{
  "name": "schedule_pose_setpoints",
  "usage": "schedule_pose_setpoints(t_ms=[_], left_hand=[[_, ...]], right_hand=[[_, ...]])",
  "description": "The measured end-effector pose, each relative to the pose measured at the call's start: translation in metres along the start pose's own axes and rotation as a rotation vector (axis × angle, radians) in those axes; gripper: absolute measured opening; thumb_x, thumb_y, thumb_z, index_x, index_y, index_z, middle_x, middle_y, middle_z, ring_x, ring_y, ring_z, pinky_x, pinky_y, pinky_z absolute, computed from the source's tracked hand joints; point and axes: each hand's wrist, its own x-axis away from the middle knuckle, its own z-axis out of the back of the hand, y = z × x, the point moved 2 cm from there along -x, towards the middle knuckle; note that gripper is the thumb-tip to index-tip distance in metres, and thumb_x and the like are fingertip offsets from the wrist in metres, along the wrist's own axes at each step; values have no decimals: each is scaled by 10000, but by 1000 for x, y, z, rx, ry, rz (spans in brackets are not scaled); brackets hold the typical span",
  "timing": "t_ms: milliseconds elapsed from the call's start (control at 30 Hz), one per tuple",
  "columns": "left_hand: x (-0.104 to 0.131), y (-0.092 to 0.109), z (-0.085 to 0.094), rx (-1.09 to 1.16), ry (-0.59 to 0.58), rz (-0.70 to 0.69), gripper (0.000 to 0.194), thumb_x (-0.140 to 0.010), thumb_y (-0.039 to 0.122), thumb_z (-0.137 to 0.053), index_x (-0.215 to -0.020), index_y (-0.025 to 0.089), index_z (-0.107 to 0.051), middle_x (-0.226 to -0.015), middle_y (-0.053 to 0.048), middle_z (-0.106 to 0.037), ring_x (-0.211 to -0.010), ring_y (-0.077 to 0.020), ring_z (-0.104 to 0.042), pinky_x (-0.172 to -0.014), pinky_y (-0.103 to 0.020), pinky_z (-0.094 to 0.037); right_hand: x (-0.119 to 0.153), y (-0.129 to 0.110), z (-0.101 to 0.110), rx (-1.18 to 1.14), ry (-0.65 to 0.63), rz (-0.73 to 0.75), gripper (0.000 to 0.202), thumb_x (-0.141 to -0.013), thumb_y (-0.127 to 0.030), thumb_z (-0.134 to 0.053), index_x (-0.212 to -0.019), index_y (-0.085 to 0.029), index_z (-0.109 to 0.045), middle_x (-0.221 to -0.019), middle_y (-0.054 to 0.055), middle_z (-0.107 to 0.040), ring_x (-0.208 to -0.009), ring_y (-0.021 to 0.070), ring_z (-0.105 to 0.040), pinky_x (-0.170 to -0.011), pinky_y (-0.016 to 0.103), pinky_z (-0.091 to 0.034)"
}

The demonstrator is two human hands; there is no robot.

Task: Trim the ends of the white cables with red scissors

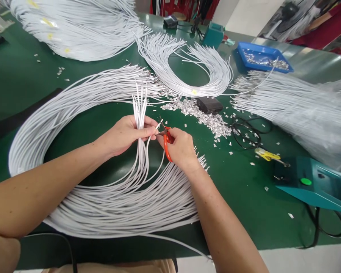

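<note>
My left hand (130,132) is closed round a small upright bunch of white cables (140,110), their ends sticking up above the fingers. Between its thumb and finger one cable end points toward the right. In my right hand (182,146) are orange-handled scissors (166,142), with the dark blades at that cable end. Whether the blades touch it I cannot tell. Below and around both hands curves a large coil of white cables (125,212), from which the held bunch rises. The far ends of the coil (136,81) lie beyond my left hand.
Small silvery pieces (199,113) lie heaped beside a black block (209,105). A blue tray (263,57) holds more. Other cable bundles (187,83) lie behind; a wrapped bundle (295,110) lies right. A teal machine (315,182) stands near yellow-handled pliers (267,154). A person's red sleeve (337,22) shows behind.
</note>
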Motion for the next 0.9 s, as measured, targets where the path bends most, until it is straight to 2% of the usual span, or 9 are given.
schedule_pose_setpoints(t_ms=[133, 233, 400, 633, 767, 833, 900], left_hand=[[-1, -1, 2, -107, 34, -50, 163, -747, 298, -783, -824, 165, -728, -710, -27, -669, -666, -135, -603, -598, -252, -427], [-1, -2, 3, -192, 58, -81, 182, -754, 322, -767, -844, 168, -730, -720, -33, -674, -640, -137, -578, -585, -261, -428], [-1, 0, 4, -287, 77, -88, 225, -739, 359, -770, -874, 182, -736, -743, -32, -693, -627, -144, -584, -597, -274, -452], [0, 2, 4, -295, 91, -56, 208, -768, 360, -744, -853, 170, -735, -805, -46, -733, -700, -171, -669, -644, -277, -489], [1, 2, 3, -210, 64, -35, 208, -789, 346, -731, -879, 158, -725, -800, -50, -729, -675, -153, -651, -635, -272, -484], [1, 2, 2, -155, 48, -24, 210, -791, 337, -732, -878, 147, -716, -776, -50, -718, -650, -145, -631, -616, -271, -468], [1, 1, 0, -115, 7, -5, 204, -792, 329, -733, -863, 139, -709, -751, -47, -702, -621, -134, -603, -594, -269, -445]], right_hand=[[1, -1, 2, 109, 29, 44, 340, -805, -407, -615, -562, -219, -472, -623, 13, -600, -568, 143, -497, -554, 285, -335], [2, -1, 3, 210, 71, 95, 345, -822, -363, -605, -550, -221, -446, -584, 14, -562, -599, 160, -527, -599, 299, -351], [2, 0, 1, 282, 101, 120, 384, -852, -376, -590, -548, -221, -412, -607, 36, -563, -682, 195, -577, -651, 321, -353], [3, 0, 0, 266, 99, 89, 392, -860, -386, -573, -569, -219, -369, -654, 35, -547, -668, 179, -537, -655, 326, -323], [2, 0, 2, 120, 107, 72, 339, -804, -351, -611, -556, -214, -425, -634, 9, -524, -628, 152, -482, -634, 316, -331], [0, 0, 5, -92, 152, 30, 251, -778, -331, -630, -589, -209, -519, -649, -3, -543, -619, 139, -475, -623, 304, -359], [-1, -1, 9, -362, 177, 12, 147, -785, -329, -636, -710, -204, -650, -711, -7, -596, -649, 134, -507, -644, 296, -405]])
